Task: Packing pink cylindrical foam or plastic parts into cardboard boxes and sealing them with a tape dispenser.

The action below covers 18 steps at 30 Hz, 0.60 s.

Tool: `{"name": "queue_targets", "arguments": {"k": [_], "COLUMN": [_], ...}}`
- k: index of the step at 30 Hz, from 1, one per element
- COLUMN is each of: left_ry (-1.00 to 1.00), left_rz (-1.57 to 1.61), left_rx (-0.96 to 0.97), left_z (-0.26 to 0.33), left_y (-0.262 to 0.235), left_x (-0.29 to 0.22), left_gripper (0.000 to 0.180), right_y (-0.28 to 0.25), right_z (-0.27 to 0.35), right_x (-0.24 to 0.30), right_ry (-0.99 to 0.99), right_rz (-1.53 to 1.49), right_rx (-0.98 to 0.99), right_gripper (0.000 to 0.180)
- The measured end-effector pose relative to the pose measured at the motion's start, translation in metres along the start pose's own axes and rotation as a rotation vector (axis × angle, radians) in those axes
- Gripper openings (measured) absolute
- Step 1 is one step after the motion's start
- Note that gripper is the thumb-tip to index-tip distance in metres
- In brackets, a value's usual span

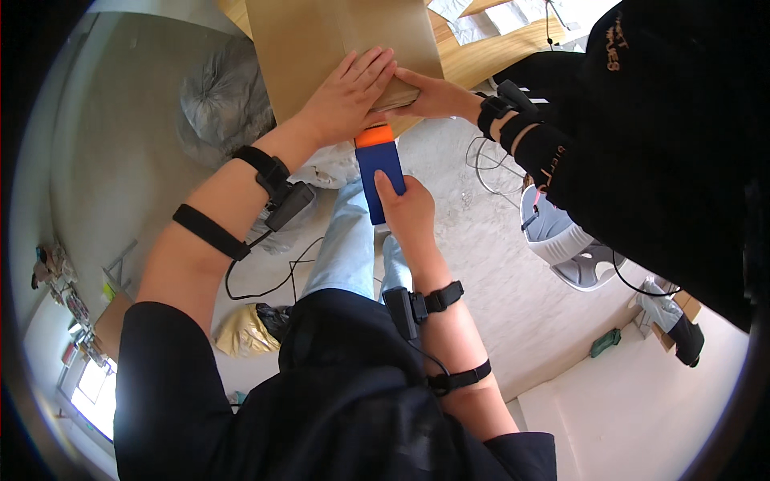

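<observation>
A brown cardboard sheet or box (341,36) lies on the wooden table at the top of the view. Flat on its near right part rests my left hand (349,92), open, with the fingers stretched out. My right hand (409,207) is closed round a flat blue tool with an orange end (383,172), thumb along its face. The orange end points up at the cardboard's near edge, just below my left hand; whether it touches is hidden. Another person's hand (437,96) holds the cardboard's near right corner, close to my left fingertips.
Wooden table (469,48) shows behind the cardboard, with white papers (505,18) on it. The other person, in black, fills the upper right. A grey-white plastic stool or basket (565,240) stands on the floor at right. Plastic bags (220,100) lie at left. A loose cable (269,293) hangs by my left arm.
</observation>
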<state>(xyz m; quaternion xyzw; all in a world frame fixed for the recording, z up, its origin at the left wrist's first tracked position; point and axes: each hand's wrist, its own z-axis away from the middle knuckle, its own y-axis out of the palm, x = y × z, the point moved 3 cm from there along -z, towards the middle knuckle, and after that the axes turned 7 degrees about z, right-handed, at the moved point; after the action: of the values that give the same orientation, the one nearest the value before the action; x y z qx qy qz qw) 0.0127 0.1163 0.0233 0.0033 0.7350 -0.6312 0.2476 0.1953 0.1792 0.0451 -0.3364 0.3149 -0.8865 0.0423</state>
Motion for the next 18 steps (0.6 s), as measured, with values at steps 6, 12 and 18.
{"name": "queue_targets", "arguments": {"k": [6,12,18], "left_ry": [0.01,0.007,-0.027], "left_rz": [-0.06,-0.064,-0.177], "left_rx": [0.024,0.044,0.081], "left_z": [0.004,0.007,0.009], "left_y": [0.006,0.007,0.012], "left_x": [-0.001,0.0,0.003], "left_gripper": [0.085,0.086,0.089], "right_y": [-0.003,0.002,0.038], "right_z": [-0.009,-0.012,0.005], "right_x": [0.02,0.033,-0.006], "right_ry": [0.061,0.119,0.101], "right_rz": [0.219,0.231,0.104], "right_rx": [0.084,0.122,0.315], "right_gripper": [0.055,0.056,0.055]}}
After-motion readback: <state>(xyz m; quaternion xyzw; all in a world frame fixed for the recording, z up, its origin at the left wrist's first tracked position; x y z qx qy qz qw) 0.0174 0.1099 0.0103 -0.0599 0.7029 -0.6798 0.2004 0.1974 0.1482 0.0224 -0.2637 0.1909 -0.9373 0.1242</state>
